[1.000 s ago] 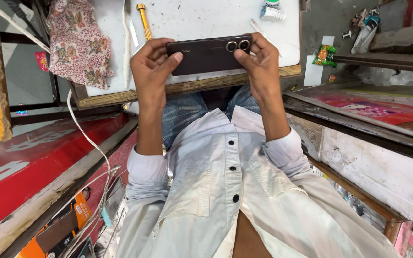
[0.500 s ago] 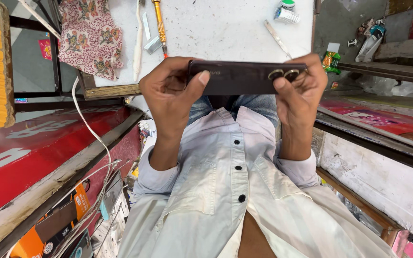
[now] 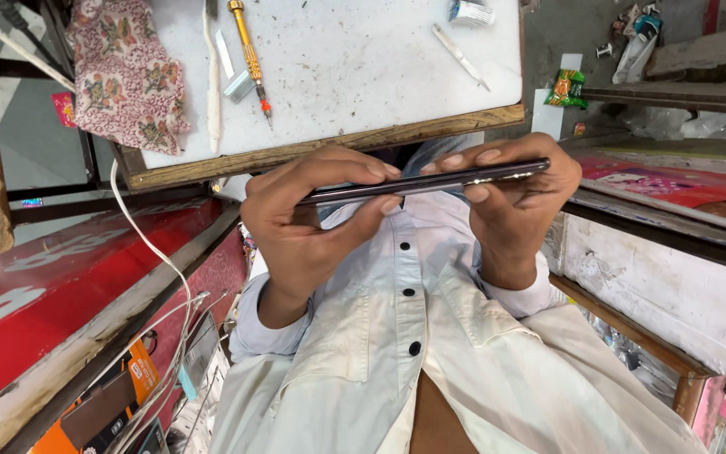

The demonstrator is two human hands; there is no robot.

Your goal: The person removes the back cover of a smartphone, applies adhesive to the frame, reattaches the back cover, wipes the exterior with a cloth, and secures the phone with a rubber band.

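Both hands hold a dark, slim phone (image 3: 426, 182) edge-on in front of the person's chest, just below the near wooden edge of the white surface (image 3: 355, 76). The left hand (image 3: 304, 227) grips the phone's left end: its fingers (image 3: 355, 168) are curled over the top edge and the thumb presses up from beneath, so the fingers are closed narrowly on the phone. The right hand (image 3: 514, 210) takes the right end in the same manner, with fingertips lying along the upper edge and the thumb underneath. The phone is roughly level, tilted slightly upward toward its right end, and touches nothing but the two hands.

On the surface lie a yellow-handled screwdriver (image 3: 250, 59), a thin white stick (image 3: 211, 84), a small metal piece (image 3: 239, 86) just beside the screwdriver, and a pale slim tool (image 3: 460, 56) well apart to the right. A floral cloth (image 3: 123, 71) hangs over the surface's left corner. A white cable (image 3: 149, 244) runs down beside a red panel (image 3: 60, 294).
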